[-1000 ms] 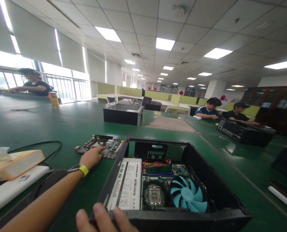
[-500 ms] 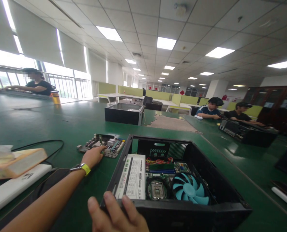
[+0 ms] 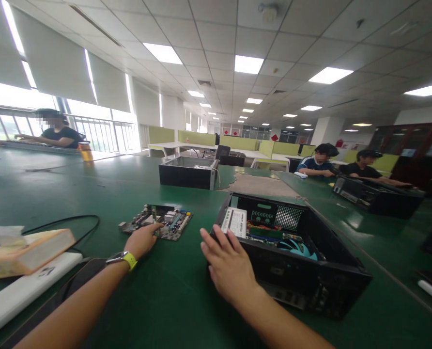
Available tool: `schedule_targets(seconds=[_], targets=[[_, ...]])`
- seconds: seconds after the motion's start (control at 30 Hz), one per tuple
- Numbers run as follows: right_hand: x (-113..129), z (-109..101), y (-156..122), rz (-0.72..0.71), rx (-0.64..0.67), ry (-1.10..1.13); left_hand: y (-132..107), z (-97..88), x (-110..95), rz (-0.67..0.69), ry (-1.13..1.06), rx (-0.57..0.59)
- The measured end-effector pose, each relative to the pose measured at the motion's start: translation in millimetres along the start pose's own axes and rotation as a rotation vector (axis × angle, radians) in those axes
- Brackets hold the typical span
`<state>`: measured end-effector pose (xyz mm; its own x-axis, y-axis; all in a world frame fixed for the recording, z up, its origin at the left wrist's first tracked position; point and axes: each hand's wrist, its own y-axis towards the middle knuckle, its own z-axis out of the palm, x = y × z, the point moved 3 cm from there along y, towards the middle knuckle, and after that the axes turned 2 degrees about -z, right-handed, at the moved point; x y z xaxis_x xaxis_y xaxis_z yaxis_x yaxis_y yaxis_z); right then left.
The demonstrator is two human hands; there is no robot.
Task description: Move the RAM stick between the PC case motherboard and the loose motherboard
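Observation:
A bare motherboard (image 3: 172, 222) lies on the green table to the left of centre. My left hand (image 3: 143, 241), with a watch on a yellow-green band at its wrist, has its fingers closed at the board's near edge; the fingertips are partly hidden. To the right stands a black computer case (image 3: 303, 281) with its top side open. Inside show a white-labelled power supply (image 3: 237, 222), coloured cables and a blue fan (image 3: 298, 248). My right hand (image 3: 230, 264) lies with spread fingers against the case's near left corner, fingertips over the rim.
At left are a tissue box (image 3: 38, 254), a white slab-like object (image 3: 30, 291) and a black cable (image 3: 92, 218). Another case (image 3: 187, 177) stands further back. People sit at the far left and right, with a black case (image 3: 379, 196) at the right.
The case has moved away from me and to the right, with my right hand following against it. The fan and power supply show less now. My left hand stays at the motherboard.

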<state>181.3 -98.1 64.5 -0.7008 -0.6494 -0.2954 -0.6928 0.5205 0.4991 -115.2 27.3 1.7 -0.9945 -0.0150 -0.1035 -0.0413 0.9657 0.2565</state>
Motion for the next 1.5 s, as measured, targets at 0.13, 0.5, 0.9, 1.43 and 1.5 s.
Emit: schedule_targets(seconds=[0.13, 0.5, 0.9, 1.43, 1.5], targets=[[-48, 14, -6, 0.05, 0.074, -0.089, -1, -1.5, 0, 0.004, -0.03, 0.009], [-175, 30, -74, 0.257, 0.225, -0.321, -1, 4.2, 0, 0.01, -0.071, -0.046], [-269, 49, -135, 0.497, 0.369, -0.383, -19, 3.1, -37, 0.121, -0.313, -0.089], [-338, 35, -225, 0.72, 0.492, -0.369, -138, 3.1, -215, 0.585, -0.691, 0.166], [-334, 35, -222, 0.728, 0.497, -0.375, -153, 18.9, -242, 0.698, -0.687, 0.196]])
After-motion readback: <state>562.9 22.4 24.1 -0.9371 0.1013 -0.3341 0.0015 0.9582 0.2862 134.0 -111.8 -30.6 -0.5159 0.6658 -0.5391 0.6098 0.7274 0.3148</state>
